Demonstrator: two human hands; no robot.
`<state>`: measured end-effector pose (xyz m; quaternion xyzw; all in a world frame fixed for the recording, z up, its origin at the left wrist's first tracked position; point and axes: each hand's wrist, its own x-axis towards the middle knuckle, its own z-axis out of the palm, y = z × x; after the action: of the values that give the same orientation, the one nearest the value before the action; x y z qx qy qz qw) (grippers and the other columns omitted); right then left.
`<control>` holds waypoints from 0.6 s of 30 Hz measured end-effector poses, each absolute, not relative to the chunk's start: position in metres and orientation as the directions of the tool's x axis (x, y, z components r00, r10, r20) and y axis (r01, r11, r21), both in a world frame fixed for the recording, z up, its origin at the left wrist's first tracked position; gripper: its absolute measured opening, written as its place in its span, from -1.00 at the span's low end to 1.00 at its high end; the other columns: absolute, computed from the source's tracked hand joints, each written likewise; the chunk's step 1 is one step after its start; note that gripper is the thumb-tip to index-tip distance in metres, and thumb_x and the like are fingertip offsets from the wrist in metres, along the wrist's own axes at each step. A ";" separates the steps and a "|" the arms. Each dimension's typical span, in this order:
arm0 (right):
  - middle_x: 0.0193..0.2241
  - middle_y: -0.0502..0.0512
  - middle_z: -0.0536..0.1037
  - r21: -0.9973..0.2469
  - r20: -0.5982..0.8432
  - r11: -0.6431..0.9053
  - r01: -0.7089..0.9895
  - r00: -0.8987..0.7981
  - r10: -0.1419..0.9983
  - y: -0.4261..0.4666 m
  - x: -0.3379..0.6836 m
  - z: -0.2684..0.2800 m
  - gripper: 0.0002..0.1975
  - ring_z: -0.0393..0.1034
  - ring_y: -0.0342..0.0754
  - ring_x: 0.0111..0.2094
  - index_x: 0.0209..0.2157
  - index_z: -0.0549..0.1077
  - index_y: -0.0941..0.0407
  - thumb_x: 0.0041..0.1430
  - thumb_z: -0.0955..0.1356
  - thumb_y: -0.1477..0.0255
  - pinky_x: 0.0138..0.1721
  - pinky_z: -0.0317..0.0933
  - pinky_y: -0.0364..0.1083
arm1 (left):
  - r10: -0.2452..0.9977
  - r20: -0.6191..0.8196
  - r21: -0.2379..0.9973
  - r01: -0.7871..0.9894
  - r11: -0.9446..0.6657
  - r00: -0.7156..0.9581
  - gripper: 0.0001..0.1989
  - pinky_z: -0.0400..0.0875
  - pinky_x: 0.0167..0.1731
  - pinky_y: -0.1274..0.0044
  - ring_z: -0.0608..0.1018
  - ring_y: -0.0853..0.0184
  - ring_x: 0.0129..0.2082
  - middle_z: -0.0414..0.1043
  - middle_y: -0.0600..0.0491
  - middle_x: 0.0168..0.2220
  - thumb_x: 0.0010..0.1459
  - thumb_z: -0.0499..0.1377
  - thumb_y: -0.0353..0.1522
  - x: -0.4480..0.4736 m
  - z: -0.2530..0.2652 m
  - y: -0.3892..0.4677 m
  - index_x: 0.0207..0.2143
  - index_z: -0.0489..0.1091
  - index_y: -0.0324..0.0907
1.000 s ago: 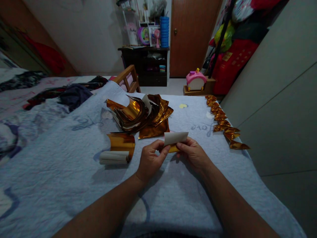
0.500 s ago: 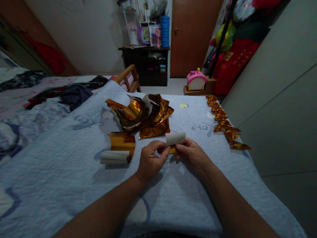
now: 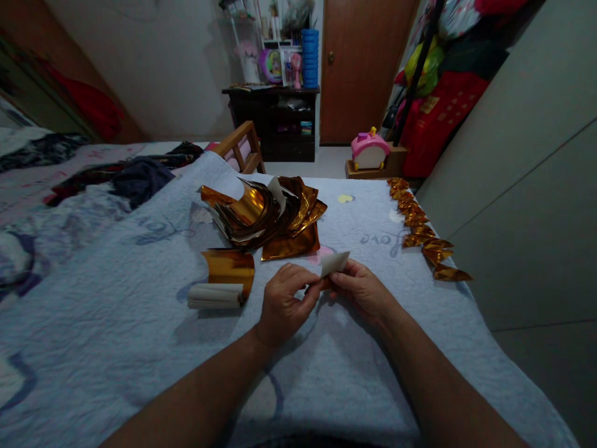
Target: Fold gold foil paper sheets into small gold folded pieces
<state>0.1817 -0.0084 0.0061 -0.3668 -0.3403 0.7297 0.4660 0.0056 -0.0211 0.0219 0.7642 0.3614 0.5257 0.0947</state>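
Between my two hands is a sheet of gold foil paper, its pale back facing me and its left side bent in. My left hand pinches the lower left part between thumb and fingers. With the thumb on top, my right hand grips the right edge. A fanned, curling pile of gold foil sheets lies beyond my hands. Left of my left hand, a curled gold sheet rests beside a pale paper roll. Folded gold foil pieces run in a row along the bed's right side.
A pale blue patterned bedcover lies under everything. Dark clothes are heaped at the left. Behind the bed stand a wooden chair, a dark cabinet and a pink toy. A pale panel rises close on the right.
The left side of the held sheet has been folded inward, so its pale back now narrows to a slanted shape. My left fingers have closed nearer to my right hand.
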 end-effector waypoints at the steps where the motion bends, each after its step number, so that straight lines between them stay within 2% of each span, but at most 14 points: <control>1: -0.36 0.07 0.62 -0.837 -0.213 -0.330 -0.437 -0.296 0.931 -0.008 0.182 0.006 -0.68 0.44 -0.12 -0.42 -0.26 0.63 0.12 -0.13 0.58 0.37 -0.49 0.29 -0.20 | 0.639 0.744 0.509 0.454 -0.731 0.194 -0.88 0.41 -0.35 0.55 0.50 0.38 -0.40 0.50 0.10 -0.43 0.15 0.26 -0.54 0.006 0.022 -0.021 -0.34 0.45 -0.16; 8: -0.40 0.06 0.62 -0.831 -0.192 -0.320 -0.455 -0.304 0.933 -0.009 0.180 0.008 -0.79 0.45 -0.12 -0.44 -0.37 0.61 0.13 -0.10 0.58 0.38 -0.48 0.25 -0.19 | 0.587 0.775 0.443 0.460 -0.769 0.233 -0.87 0.42 -0.38 0.56 0.50 0.36 -0.40 0.50 0.06 -0.41 0.14 0.25 -0.56 0.005 0.022 -0.023 -0.30 0.48 -0.17; 13: -0.41 0.05 0.61 -0.839 -0.189 -0.317 -0.443 -0.309 0.932 -0.009 0.180 0.007 -0.78 0.44 -0.13 -0.45 -0.36 0.61 0.12 -0.09 0.57 0.37 -0.47 0.25 -0.18 | 0.593 0.768 0.450 0.456 -0.768 0.242 -0.88 0.40 -0.36 0.56 0.49 0.36 -0.40 0.50 0.07 -0.41 0.15 0.24 -0.55 0.005 0.023 -0.024 -0.31 0.47 -0.17; 15: -0.40 0.06 0.61 -0.842 -0.186 -0.312 -0.440 -0.307 0.933 -0.009 0.180 0.007 -0.76 0.42 -0.14 -0.46 -0.34 0.61 0.13 -0.10 0.57 0.37 -0.47 0.25 -0.18 | 0.643 0.730 0.506 0.451 -0.735 0.229 -0.89 0.38 -0.35 0.56 0.48 0.37 -0.40 0.47 0.08 -0.42 0.16 0.22 -0.54 0.006 0.023 -0.025 -0.33 0.45 -0.17; 18: -0.36 0.07 0.61 -0.846 -0.204 -0.311 -0.433 -0.276 0.939 -0.009 0.180 0.007 -0.69 0.39 -0.14 -0.45 -0.24 0.63 0.13 -0.11 0.57 0.39 -0.48 0.24 -0.18 | 0.806 0.568 0.695 0.429 -0.577 0.164 -0.91 0.33 -0.38 0.57 0.43 0.40 -0.44 0.39 0.12 -0.46 0.19 0.20 -0.48 0.006 0.024 -0.024 -0.39 0.41 -0.18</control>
<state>0.1801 -0.0093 0.0074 -0.3681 -0.3434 0.7213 0.4757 0.0061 -0.0236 0.0236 0.7385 0.4181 0.4932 0.1914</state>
